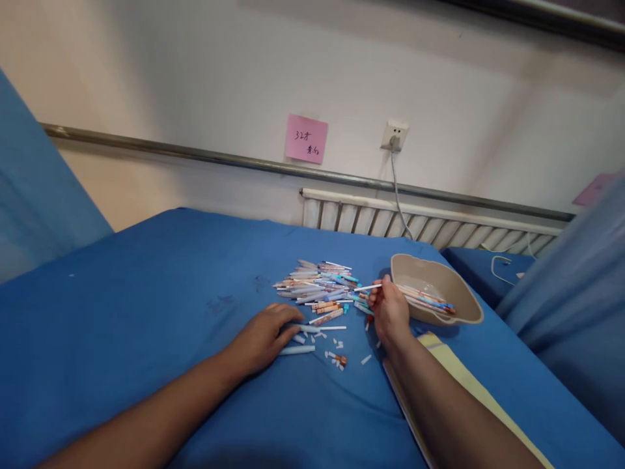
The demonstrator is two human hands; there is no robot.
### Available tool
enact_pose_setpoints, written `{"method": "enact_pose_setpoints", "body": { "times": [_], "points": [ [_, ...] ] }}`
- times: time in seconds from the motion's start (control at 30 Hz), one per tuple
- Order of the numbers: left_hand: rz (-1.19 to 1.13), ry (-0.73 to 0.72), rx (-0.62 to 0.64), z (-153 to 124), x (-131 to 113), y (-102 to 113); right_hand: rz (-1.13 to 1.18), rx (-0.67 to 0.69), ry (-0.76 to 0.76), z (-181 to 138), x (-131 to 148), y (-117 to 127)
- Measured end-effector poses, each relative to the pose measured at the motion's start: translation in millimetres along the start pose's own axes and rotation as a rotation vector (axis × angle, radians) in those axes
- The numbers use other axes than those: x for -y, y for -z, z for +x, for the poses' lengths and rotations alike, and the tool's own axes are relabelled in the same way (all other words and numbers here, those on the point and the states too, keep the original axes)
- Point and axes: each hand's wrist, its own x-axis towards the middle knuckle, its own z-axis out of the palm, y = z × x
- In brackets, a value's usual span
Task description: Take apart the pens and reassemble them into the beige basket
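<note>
A heap of pen parts (312, 283), with grey, blue and orange barrels and thin white sticks, lies on the blue cloth. At its near left side, my left hand (268, 333) is closed with thumb and fingers around the end of a pale blue pen barrel (308, 328). Another pale barrel (297, 350) rests just below those fingers. My right hand (392, 312) pinches a thin white stick (368, 287) beside the basin; its other fingers are curled and partly hidden. Inside the beige basin (469, 303) lie several assembled-looking pens (424, 298).
Small white bits (336, 343) and an orange piece (342, 360) are scattered before the heap. A yellow-edged pad or folder (459, 368) lies under my right forearm. Behind the table are a radiator (361, 215), a metal rail (219, 156) and a plugged-in cable (396, 189).
</note>
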Motion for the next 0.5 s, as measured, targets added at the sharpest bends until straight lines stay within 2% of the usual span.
{"method": "enact_pose_setpoints", "body": {
  "times": [0.13,0.27,0.4,0.5],
  "points": [
    [0.070,-0.068,-0.001,29,-14,-6,0.012,0.015,0.001,6,-4,1],
    [0.150,-0.091,0.080,63,-33,-23,-0.029,0.047,0.032,6,-8,1],
    [0.198,-0.093,0.130,73,-35,-40,-0.017,0.055,0.025,8,-8,1],
    [0.207,-0.077,0.110,75,-31,-44,-0.005,0.039,0.021,10,-6,-1]
  ]
}}
